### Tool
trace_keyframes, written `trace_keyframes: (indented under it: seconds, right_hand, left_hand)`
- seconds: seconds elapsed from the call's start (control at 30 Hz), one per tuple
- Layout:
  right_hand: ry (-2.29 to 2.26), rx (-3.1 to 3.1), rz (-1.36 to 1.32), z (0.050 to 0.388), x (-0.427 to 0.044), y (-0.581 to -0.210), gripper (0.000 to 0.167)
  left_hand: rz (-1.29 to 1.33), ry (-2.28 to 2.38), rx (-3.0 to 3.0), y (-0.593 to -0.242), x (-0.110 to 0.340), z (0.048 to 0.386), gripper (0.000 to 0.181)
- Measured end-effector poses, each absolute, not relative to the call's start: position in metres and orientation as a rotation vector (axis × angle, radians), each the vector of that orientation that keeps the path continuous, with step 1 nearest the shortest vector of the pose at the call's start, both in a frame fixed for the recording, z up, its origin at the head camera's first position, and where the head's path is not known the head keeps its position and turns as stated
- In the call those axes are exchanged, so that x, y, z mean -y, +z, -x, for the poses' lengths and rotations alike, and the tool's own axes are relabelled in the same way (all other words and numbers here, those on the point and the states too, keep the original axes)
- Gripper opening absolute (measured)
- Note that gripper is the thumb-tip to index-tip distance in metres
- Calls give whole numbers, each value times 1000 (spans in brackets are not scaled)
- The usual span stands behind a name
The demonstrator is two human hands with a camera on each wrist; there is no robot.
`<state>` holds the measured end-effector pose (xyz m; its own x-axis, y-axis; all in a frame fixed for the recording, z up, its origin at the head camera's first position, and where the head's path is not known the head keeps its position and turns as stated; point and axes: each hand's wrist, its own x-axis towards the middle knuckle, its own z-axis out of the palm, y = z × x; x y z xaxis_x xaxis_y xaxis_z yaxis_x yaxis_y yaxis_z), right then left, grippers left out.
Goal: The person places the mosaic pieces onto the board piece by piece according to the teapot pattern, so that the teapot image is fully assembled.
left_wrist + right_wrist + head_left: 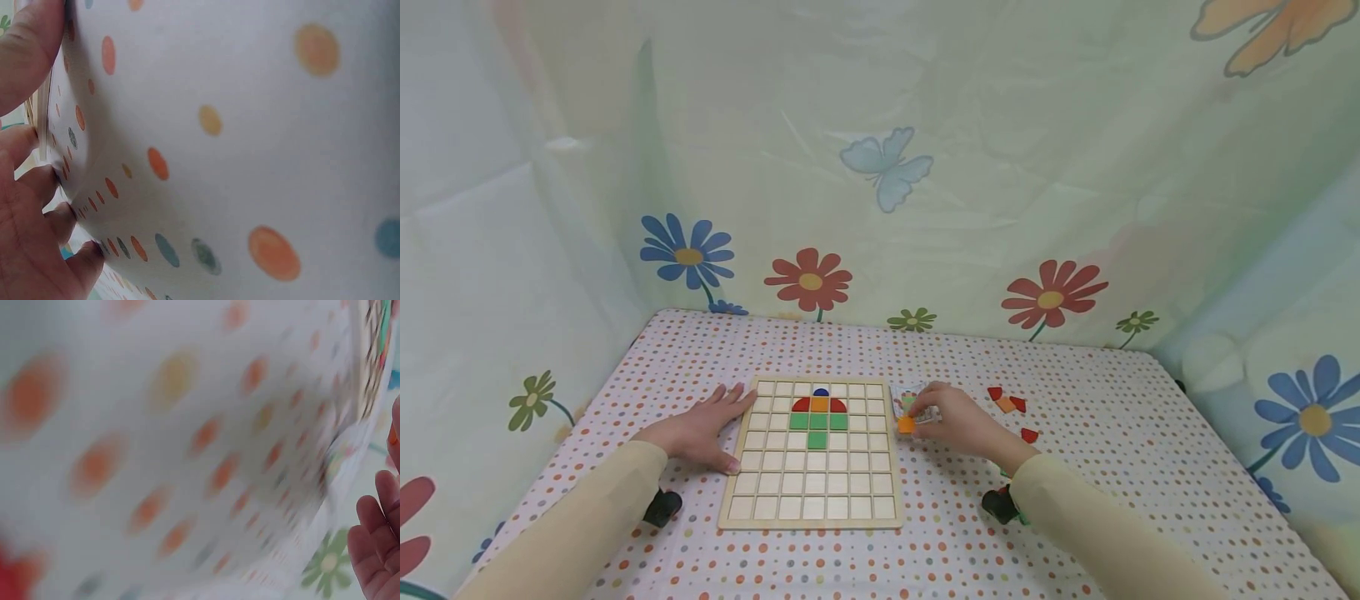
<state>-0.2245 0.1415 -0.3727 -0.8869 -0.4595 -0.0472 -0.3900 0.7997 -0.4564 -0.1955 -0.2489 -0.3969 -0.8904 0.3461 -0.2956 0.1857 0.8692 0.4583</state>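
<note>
A wooden grid board (811, 507) lies on the dotted tablecloth. In its upper cells are several green tiles (817, 440), two red curved tiles (801, 406), an orange tile (819, 404) and a blue rounded tile (822, 392). My left hand (706, 429) rests with spread fingers at the board's left edge, thumb and fingertips touching the frame. To the right of the board, my right hand (955, 418) pinches an orange square tile (907, 425) above the table. A small printed card (898, 392) lies beside the board, partly covered by that hand.
Right of my right hand lie loose red pieces (1029, 435) and an orange piece (1005, 405). Green pieces (1024, 518) show partly beneath the right wrist, behind its black camera (998, 505). A flower-printed curtain (925, 250) stands behind the table.
</note>
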Motion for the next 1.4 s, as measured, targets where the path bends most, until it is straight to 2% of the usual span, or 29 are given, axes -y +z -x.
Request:
trace_keyframes:
  seconds: [0.47, 1.1, 1.4]
  right_hand:
    - [-682, -2730, 783, 229, -65, -369, 13]
    - [-390, -2725, 1024, 226, -3, -370, 19]
    - [-233, -2753, 1055, 223, 11, -371, 22]
  left_hand:
    - [-395, 617, -2661, -395, 249, 195, 113]
    - [-387, 605, -2663, -395, 250, 196, 113]
    - [-401, 617, -2649, -395, 250, 196, 112]
